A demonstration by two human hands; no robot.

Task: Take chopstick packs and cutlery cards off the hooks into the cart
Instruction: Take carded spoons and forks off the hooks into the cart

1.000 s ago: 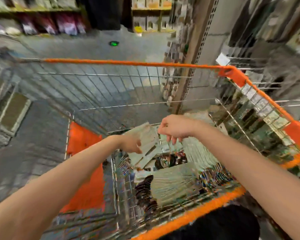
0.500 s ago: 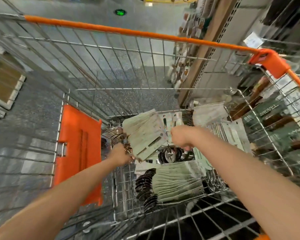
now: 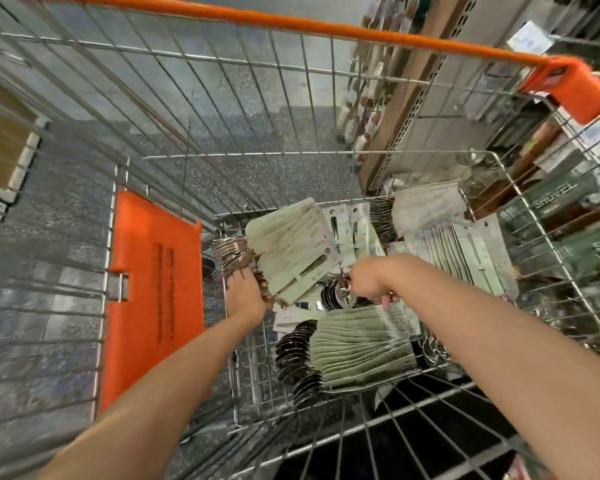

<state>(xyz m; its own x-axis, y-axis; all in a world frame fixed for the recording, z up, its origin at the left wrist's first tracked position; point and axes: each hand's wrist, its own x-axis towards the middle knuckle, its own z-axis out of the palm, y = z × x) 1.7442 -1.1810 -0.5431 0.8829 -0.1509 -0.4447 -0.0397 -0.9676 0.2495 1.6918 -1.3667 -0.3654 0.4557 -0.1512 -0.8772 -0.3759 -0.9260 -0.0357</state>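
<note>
Chrome wire bars, capped by an orange plastic rim, form the deep shopping cart. At its bottom the left hand curls round the lower edge of a fanned stack of pale green cutlery cards with metal forks; the right hand pinches a shiny steel spoon beside it.

floor: grey speckled | shelving upright: perforated, brown-edged | crate: wooden, left

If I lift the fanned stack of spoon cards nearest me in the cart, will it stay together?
Probably not: the spoon cards lie loose and fanned, so they would likely slide apart. The metal spoons at one end should make that side heavier and apt to droop.
</note>
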